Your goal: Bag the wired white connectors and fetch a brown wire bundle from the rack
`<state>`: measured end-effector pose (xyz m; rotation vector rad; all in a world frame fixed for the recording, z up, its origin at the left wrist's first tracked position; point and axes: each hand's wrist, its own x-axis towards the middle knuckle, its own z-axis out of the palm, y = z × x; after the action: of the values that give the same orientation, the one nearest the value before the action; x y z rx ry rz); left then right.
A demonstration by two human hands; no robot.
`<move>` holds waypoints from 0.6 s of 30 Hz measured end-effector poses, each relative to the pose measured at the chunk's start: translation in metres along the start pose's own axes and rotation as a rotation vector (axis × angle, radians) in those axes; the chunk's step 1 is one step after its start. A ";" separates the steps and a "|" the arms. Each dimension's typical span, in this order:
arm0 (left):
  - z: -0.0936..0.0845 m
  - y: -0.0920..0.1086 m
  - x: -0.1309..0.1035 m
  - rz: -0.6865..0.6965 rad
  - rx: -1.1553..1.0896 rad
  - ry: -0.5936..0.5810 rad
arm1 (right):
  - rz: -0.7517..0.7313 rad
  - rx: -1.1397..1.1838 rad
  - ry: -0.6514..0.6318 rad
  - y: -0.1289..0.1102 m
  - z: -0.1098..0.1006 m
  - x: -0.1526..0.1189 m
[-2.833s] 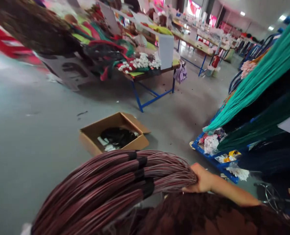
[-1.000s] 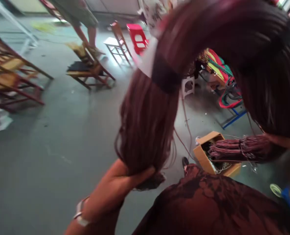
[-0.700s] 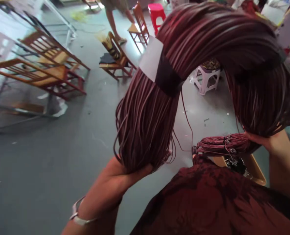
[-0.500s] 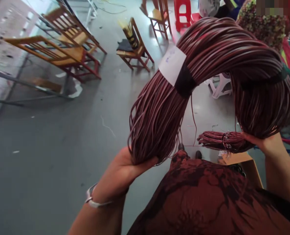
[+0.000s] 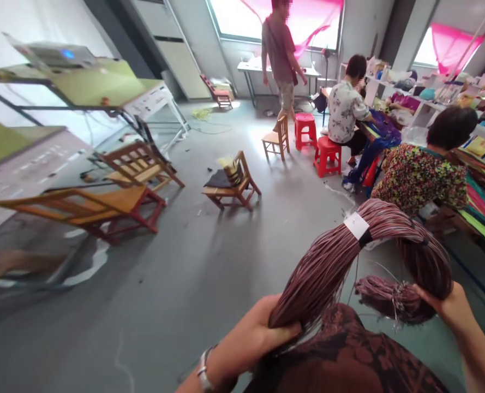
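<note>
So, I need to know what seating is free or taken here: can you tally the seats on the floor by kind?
Red plastic stools: 2
Small wooden chairs standing upright: 2
Wooden chairs tipped on their sides: 2
Red chair by the far wall: 1
Total: 7

Bright daylight from pink-curtained windows (image 5: 275, 19), floor glare, wide-angle edge distortion, blurred left side

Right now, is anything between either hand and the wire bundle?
No. The left hand grips one end of the brownish wire bundle and the right hand grips the other end; nothing visible sits between hands and wires.
</note>
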<state>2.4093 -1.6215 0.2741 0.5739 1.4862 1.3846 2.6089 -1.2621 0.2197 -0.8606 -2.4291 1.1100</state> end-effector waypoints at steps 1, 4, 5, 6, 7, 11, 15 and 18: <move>-0.021 0.011 0.021 0.002 -0.005 -0.030 | 0.007 0.004 0.006 -0.002 0.011 0.025; -0.086 0.039 0.081 0.016 -0.016 -0.042 | 0.021 0.009 0.008 -0.016 0.051 0.110; -0.107 0.047 0.100 0.023 -0.012 -0.016 | 0.022 0.005 0.005 -0.023 0.066 0.140; -0.128 0.054 0.117 0.029 -0.007 0.017 | 0.022 0.005 0.003 -0.032 0.081 0.171; -0.148 0.062 0.134 0.030 -0.001 0.050 | 0.022 0.008 -0.005 -0.041 0.096 0.201; -0.229 0.091 0.191 -0.016 0.014 0.128 | 0.006 0.033 -0.104 -0.083 0.145 0.314; -0.316 0.123 0.249 0.004 0.019 0.140 | 0.005 0.043 -0.129 -0.118 0.185 0.414; -0.391 0.149 0.301 0.083 0.034 0.049 | -0.018 0.068 -0.066 -0.137 0.222 0.480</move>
<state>1.9064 -1.5121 0.2588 0.6336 1.5419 1.4491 2.0749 -1.1482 0.2063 -0.7913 -2.4312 1.2249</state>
